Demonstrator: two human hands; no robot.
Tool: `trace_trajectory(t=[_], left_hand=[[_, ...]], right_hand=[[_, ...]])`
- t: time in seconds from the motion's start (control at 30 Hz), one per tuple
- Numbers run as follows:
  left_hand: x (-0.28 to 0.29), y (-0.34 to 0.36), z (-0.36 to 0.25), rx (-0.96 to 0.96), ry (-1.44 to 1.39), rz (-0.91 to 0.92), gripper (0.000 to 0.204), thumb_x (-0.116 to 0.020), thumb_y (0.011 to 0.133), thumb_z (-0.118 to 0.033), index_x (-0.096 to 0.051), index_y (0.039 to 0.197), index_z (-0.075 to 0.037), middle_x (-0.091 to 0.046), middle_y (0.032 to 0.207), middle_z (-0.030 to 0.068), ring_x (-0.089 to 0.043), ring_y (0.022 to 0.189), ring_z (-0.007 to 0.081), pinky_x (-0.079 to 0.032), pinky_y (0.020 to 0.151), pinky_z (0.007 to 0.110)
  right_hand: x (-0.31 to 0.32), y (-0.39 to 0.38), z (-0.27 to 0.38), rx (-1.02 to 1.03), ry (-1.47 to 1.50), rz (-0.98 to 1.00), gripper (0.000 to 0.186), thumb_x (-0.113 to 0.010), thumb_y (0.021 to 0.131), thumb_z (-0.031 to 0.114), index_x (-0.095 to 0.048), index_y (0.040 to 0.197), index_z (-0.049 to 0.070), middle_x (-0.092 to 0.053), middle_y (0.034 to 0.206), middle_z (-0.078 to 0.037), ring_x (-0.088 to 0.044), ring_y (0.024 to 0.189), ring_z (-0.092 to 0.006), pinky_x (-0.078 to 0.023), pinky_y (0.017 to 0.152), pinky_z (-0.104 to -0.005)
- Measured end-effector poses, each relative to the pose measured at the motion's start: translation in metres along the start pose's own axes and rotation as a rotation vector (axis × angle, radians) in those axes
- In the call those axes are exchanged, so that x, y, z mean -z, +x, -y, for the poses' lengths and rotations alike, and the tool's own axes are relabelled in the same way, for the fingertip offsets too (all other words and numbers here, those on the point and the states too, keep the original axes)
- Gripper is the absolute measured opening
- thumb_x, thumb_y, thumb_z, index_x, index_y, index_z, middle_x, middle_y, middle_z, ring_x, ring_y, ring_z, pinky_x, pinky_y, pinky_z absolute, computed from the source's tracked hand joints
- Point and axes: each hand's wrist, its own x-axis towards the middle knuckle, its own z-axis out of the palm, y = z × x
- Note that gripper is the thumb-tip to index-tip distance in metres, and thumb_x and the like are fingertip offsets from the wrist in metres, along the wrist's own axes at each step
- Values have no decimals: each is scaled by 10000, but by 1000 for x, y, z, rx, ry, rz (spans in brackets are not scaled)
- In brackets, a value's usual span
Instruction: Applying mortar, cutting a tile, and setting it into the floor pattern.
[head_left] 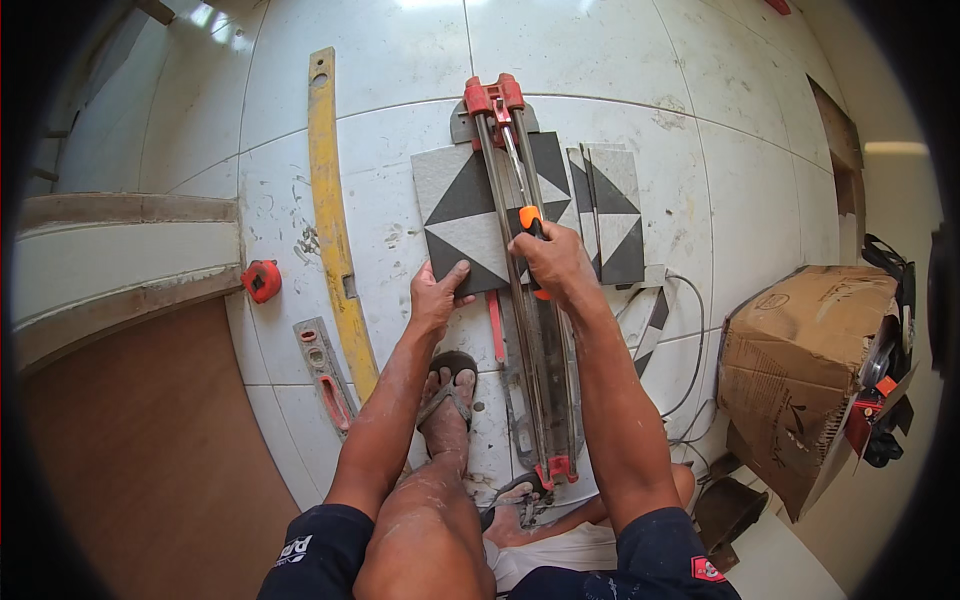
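A manual tile cutter [487,150] with twin metal rails and red end pieces lies lengthwise before me. Under its rails sits a square tile [465,235] patterned with light and dark grey triangles. My left hand [438,298] grips the tile's near left corner, thumb on top and fingers partly hidden below. My right hand [556,262] is wrapped round the cutter's orange and black handle [530,217], over the tile. Just right of the cutter lie more patterned tile pieces [622,185], with thin dark strips [592,200] across them.
Left of the cutter lie a long yellow level [328,180], a short grey level [322,375] and a red tape measure [261,281]. At right stands a cardboard box [800,350] with tools, near a loose cable [698,350]. My sandalled feet flank the cutter's near end.
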Motion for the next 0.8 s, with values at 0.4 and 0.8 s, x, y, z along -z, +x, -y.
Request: trace_trajectory(t=[0.4, 0.8], left_hand=[[-2, 0, -1, 2, -19, 12, 456, -809, 944, -267, -567, 1300, -117, -697, 1134, 4, -702, 934, 141, -629, 666, 328], [23, -44, -27, -147, 145, -90, 450, -807, 951, -244, -583, 1303, -74, -718, 1086, 31, -711, 888, 132, -635, 650, 311]], right_hand=[[38, -137, -42, 193, -476, 66, 462, -687, 915, 451, -611, 859, -1, -616, 900, -246, -595, 884, -450, -456, 776, -560], [27, -284, -157, -409, -500, 344, 513, -727, 878, 473, -670, 1052, -6, -688, 1063, -250, -654, 1072, -459, -503, 944, -546]])
